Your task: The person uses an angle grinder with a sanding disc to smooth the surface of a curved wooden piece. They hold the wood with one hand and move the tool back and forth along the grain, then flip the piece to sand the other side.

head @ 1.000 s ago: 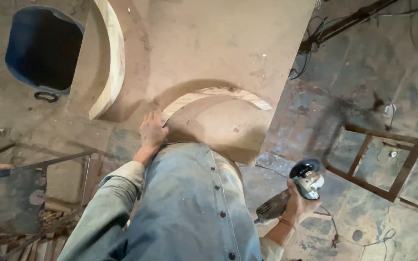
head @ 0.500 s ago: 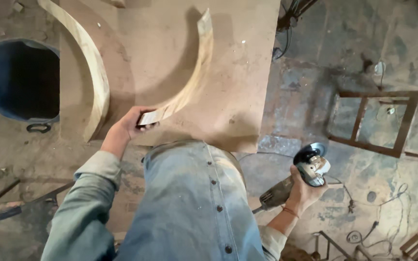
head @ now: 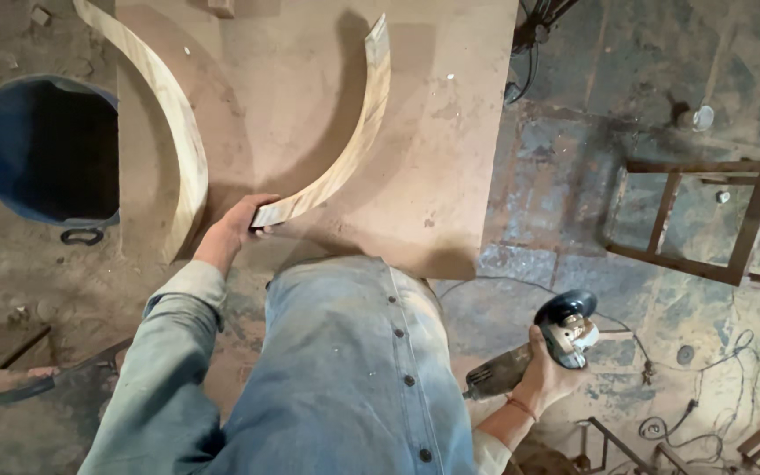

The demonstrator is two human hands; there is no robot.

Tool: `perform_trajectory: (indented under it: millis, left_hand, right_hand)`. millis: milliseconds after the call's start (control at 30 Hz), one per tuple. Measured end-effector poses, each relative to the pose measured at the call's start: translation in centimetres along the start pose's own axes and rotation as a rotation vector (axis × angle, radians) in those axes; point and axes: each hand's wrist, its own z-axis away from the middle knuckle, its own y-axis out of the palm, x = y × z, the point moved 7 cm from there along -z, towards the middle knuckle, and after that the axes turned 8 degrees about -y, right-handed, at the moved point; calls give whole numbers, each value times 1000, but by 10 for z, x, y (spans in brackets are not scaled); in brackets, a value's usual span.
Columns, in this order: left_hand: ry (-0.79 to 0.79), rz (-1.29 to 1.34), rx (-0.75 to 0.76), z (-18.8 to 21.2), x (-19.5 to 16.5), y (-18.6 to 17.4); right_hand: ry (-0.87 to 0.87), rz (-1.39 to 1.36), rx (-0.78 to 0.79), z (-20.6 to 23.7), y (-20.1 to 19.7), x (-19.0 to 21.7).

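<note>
Our left hand (head: 241, 224) grips the curved wooden piece's (head: 345, 145) near end on the worktop (head: 450, 105); our right hand (head: 543, 374) clutches the angle grinder (head: 556, 339), clear of it. Positioning step; next calls for steadying.

The curved wooden piece (head: 345, 145) is pale tan with a yellowish grain, and the second arched piece (head: 164, 114) shares that light, streaked wood tone. The surface (head: 433, 105) under them is dusty reddish brown. The shirt (head: 354, 369) is faded blue denim with dark buttons. The angle grinder (head: 556, 339) has a black disc guard and a grey body. The barrel (head: 50, 145) is deep blue. The floor (head: 573, 202) is mottled grey-brown, and the metal frame (head: 697, 220) rusty brown.
</note>
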Motion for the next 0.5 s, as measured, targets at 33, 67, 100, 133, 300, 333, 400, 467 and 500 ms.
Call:
perform_trajectory:
  millis: [33, 67, 100, 133, 300, 333, 400, 467, 500]
  left_hand:
    - [7, 8, -6, -1, 0, -1]
    - [26, 3, -45, -1, -1, -5]
    - [44, -1, -82, -1, -1, -8]
    - [64, -4, -119, -2, -2, -12]
    - [93, 215, -115, -4, 2, -20]
    - [126, 257, -132, -4, 2, -24]
    - [220, 344, -114, -3, 0, -27]
    - [303, 396, -92, 0, 0, -27]
    - [345, 400, -79, 1, -2, -25]
  right_hand:
    - [-12, 12, 2, 0, 0, -1]
    - [-22, 25, 1, 0, -1, -1]
    - [-31, 41, -1, -1, -2, -2]
    - [-40, 51, 1, -2, -2, -3]
    - [-65, 29, 21, -9, -2, 1]
    - [-68, 22, 22, -10, -1, 2]
    - [-77, 9, 40, -12, 1, 7]
    - [-89, 3, 55, -14, 3, 12]
    - [-93, -1, 66, -14, 5, 14]
